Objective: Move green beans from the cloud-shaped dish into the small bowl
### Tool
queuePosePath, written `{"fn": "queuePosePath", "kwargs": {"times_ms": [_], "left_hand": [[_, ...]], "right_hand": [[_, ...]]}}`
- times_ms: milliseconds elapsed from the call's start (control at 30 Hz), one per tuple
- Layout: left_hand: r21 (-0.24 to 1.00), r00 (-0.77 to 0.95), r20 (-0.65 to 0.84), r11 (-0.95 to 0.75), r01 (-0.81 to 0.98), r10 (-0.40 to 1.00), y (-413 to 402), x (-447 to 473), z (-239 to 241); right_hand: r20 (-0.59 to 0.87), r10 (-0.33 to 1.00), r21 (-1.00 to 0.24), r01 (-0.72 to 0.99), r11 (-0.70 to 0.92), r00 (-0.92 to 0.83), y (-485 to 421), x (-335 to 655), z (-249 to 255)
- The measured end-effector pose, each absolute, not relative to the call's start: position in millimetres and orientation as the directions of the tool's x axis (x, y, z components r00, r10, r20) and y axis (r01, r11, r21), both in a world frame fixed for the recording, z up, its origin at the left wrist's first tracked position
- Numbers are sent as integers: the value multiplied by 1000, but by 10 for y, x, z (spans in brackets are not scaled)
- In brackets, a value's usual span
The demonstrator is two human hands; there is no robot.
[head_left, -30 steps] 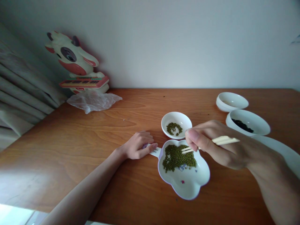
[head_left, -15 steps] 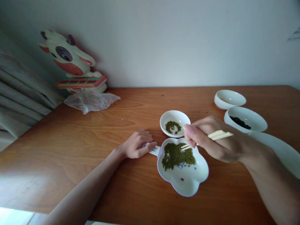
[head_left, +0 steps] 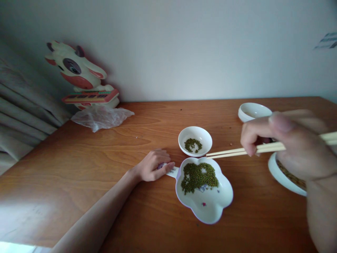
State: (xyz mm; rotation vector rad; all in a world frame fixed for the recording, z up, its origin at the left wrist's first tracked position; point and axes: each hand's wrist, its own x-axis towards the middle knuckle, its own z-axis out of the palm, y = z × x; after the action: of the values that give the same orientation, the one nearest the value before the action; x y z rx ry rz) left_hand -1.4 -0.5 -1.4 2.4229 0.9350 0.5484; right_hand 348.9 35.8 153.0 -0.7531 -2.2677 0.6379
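Pale wall (head_left: pixel 168 52) across the back, brown wooden table (head_left: pixel 86 168) in front of it, grey curtain (head_left: pixel 23 119) at far left
Cow toy (head_left: pixel 79 70) with keyboard stands at the back left of the table, crumpled clear plastic bag (head_left: pixel 104 117) just in front of it
Right hand (head_left: pixel 297 140), blurred, over the right side of the table, thumb and fingers pinching chopsticks, partly covering a white bowl (head_left: pixel 279 177) with brownish grains (head_left: pixel 292 175)
Left hand (head_left: pixel 154 165) rests low on the table, fingers curled over the handle (head_left: pixel 172 171) of the four-lobed dish, thumb lying on top
Four-lobed dish (head_left: pixel 214 200), white with purplish edge, sits flat, middle of the table, right of the left hand
Small white bowl (head_left: pixel 201 134) just behind the dish; another white bowl (head_left: pixel 243 116) well apart, back right
Chopsticks (head_left: pixel 231 152) point left, tips close together at the far rim of the dish, near the small bowl; can't tell if they touch either or grip anything
Green beans (head_left: pixel 196 177) fill mostly the far and left part of the dish, fewer in a broken ring in the small bowl
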Motion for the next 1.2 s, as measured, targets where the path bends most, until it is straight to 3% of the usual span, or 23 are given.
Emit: {"fn": "queuePosePath", "kwargs": {"times_ms": [167,433,633,900,1200], "left_hand": [[552,684,197,-656,514,702,11,-15,-27],[548,683,201,-658,516,702,2,-14,-32],[547,676,183,-645,534,714,-13,-20,-43],[545,677,209,-659,518,705,-11,-16,-41],[554,680,198,-653,517,706,-12,-13,-20]], "right_hand": [[470,699,-566,423,707,-539,403,3441,1558],[296,744,-646,448,618,-598,376,3278,1610],[54,643,-603,488,631,-764,220,3100,1531],[40,562,-617,422,664,-826,262,3039,1404],[-2,556,-659,419,624,-831,288,3040,1339]]}}
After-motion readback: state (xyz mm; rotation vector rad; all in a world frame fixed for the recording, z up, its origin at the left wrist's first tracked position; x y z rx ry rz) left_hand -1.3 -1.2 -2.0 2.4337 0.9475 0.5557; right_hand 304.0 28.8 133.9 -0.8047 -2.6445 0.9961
